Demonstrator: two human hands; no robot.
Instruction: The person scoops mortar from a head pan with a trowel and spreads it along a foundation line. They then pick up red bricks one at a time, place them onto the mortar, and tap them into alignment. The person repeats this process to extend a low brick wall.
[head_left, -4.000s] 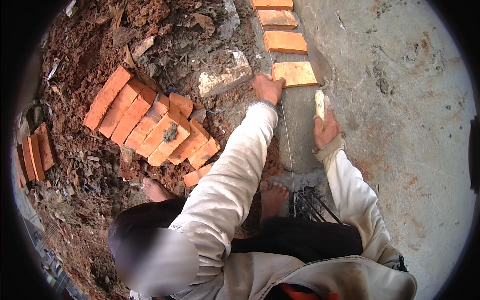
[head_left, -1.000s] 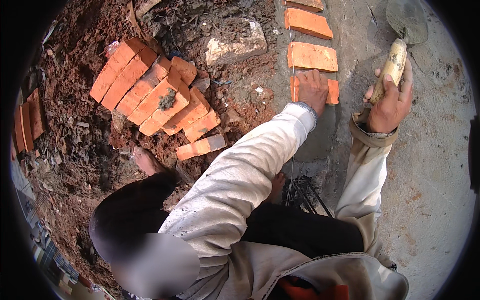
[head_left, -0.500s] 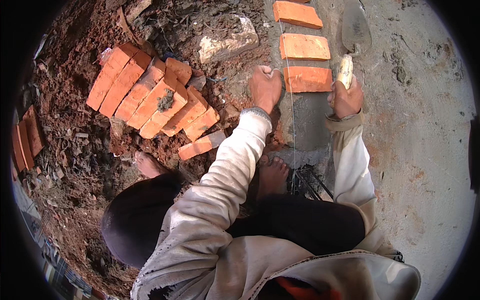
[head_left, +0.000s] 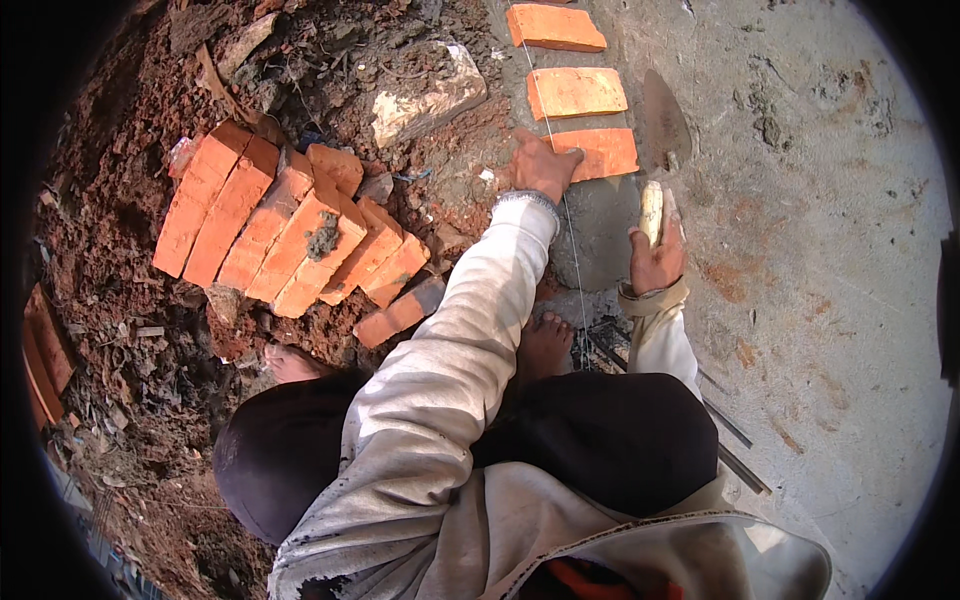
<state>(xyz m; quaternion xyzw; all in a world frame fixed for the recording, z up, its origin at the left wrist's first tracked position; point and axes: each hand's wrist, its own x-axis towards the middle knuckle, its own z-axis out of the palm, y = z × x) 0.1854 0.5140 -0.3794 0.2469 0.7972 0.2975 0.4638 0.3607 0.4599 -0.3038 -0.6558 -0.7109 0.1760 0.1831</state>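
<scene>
My left hand (head_left: 543, 168) is at the left end of the nearest brick (head_left: 604, 152) in the row. Its thumb stretches over the brick's near left corner, apart from the fingers, which lie beyond the brick's left end and are partly hidden. In my right hand (head_left: 660, 255) is a trowel with a pale handle (head_left: 651, 212). The trowel's grey blade (head_left: 664, 118) points away, just right of the row. Wet grey mortar (head_left: 598, 230) lies on the near side of that brick. A thin taut string (head_left: 573, 245) runs along the row's left side, past my left hand.
Two more bricks, a middle one (head_left: 577, 93) and a far one (head_left: 556, 27), continue the row. Left, a leaning pile of bricks (head_left: 215, 205) rests on rough soil beside a pale stone block (head_left: 430, 95). Dark rods (head_left: 740, 465) stick out by my knee. Concrete (head_left: 830, 300) spreads rightward.
My left hand has gone from a closed fist beside the brick to a spread thumb over its corner. My right hand has drawn the trowel back toward me. The whole view has shifted slightly.
</scene>
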